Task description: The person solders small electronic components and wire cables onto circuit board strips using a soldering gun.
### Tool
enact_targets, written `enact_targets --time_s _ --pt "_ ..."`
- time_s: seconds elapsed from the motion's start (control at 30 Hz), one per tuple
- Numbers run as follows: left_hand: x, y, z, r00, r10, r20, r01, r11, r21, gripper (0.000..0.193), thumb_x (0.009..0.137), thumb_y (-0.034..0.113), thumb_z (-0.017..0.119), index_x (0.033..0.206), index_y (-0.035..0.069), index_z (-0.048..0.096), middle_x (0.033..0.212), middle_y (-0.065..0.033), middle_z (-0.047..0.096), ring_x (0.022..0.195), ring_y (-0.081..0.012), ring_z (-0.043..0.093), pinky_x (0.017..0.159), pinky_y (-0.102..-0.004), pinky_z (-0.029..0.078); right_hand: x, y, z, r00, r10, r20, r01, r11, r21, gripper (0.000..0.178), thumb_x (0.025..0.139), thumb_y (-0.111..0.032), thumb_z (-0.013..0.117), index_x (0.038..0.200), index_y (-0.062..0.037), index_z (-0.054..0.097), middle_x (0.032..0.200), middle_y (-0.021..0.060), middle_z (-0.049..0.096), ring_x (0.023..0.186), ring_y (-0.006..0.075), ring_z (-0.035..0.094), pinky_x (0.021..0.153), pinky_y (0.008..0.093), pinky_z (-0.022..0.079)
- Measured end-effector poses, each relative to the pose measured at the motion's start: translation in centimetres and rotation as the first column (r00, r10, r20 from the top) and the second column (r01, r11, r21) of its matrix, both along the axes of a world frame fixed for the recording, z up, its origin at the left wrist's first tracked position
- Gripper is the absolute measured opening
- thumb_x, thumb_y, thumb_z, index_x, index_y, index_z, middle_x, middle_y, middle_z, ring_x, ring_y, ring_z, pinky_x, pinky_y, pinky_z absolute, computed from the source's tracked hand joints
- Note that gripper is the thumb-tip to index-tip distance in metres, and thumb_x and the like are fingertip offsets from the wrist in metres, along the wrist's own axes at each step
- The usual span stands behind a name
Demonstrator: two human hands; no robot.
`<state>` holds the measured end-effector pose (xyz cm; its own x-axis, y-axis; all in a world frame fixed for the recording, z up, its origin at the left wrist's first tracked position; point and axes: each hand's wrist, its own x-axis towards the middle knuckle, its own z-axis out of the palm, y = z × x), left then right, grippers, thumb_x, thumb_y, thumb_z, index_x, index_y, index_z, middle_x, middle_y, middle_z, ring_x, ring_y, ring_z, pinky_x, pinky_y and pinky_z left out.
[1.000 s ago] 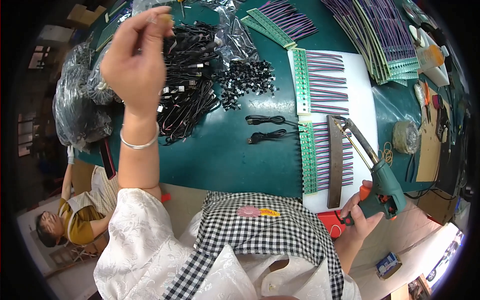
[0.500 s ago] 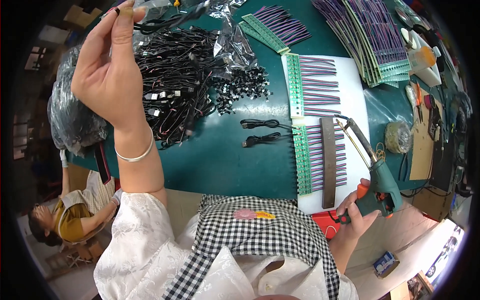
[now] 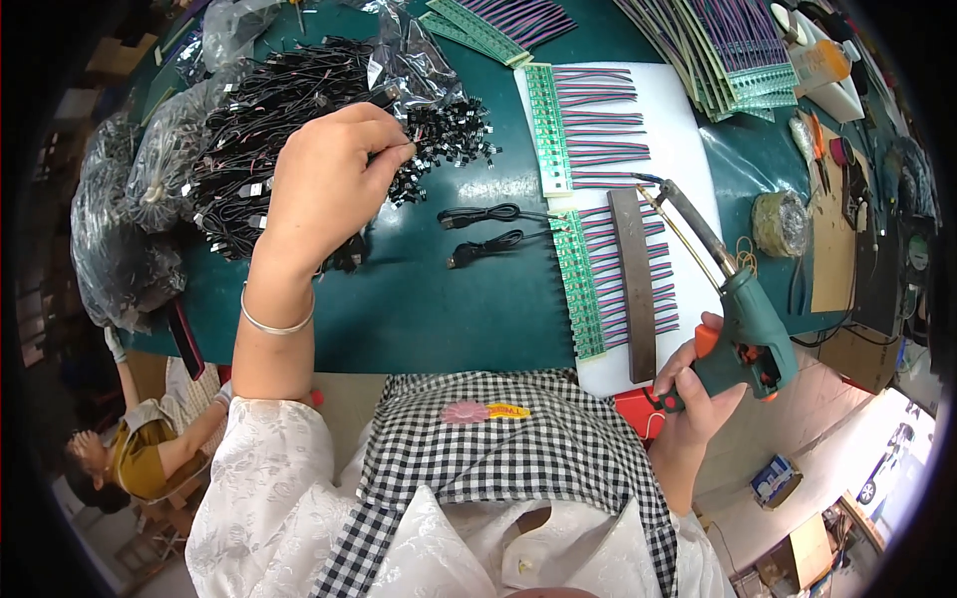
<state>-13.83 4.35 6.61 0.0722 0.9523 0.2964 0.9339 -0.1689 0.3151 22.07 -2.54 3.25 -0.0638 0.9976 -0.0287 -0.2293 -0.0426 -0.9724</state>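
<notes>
- Black cable pile [image 3: 249, 130] lies on the green desk [image 3: 419, 309], left of the white sheet [image 3: 688, 159]; the left hand [image 3: 329, 184] is over its right edge, fingertips pinched shut on what looks like one small black connector
- Soldering gun [image 3: 743, 319] sits in the right hand [image 3: 698, 384], whose grip is wrapped fully around the handle, tip hovering over the sheet's middle
- Two loose black cables [image 3: 488, 229] lie just left of the sheet, ends touching the green strip boards [image 3: 578, 269]
- Step in hand seems to be picking a cable from the pile
- Next move likely calls for carrying it to the sheet and lining its wires on a strip pad under the tip
</notes>
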Motion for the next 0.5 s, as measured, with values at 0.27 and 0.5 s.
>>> enact_targets --time_s 0.27,0.5 --pt "4.5 -1.0 2.0 0.884 -0.15 0.442 0.16 0.987 0.016 0.008 0.073 0.002 0.068 0.08 -0.003 0.067 0.063 -0.0077 0.062 0.052 -0.0114 0.054 0.049 -0.0225 0.041 -0.6 0.3 0.0 0.998 -0.054 0.043 0.054 0.998 -0.013 0.059 0.071 -0.003 0.067 0.121 0.0105 0.039 0.069 0.0131 0.057 0.048 0.0162 0.054 0.043 0.0233 0.045" --pt "11.3 -2.4 0.3 0.797 -0.435 0.418 0.417 0.898 0.14 0.012 0.066 -0.004 0.07 0.077 0.0 0.065 0.054 -0.0062 0.051 0.044 -0.0154 0.048 0.04 -0.0263 0.035 -4.5 2.2 0.8 1.0 -0.01 0.015 0.01 0.999 -0.033 0.061 0.068 0.01 0.068 0.123 0.007 0.042 0.087 0.0168 0.063 0.064 0.0152 0.06 0.057 0.0254 0.05"
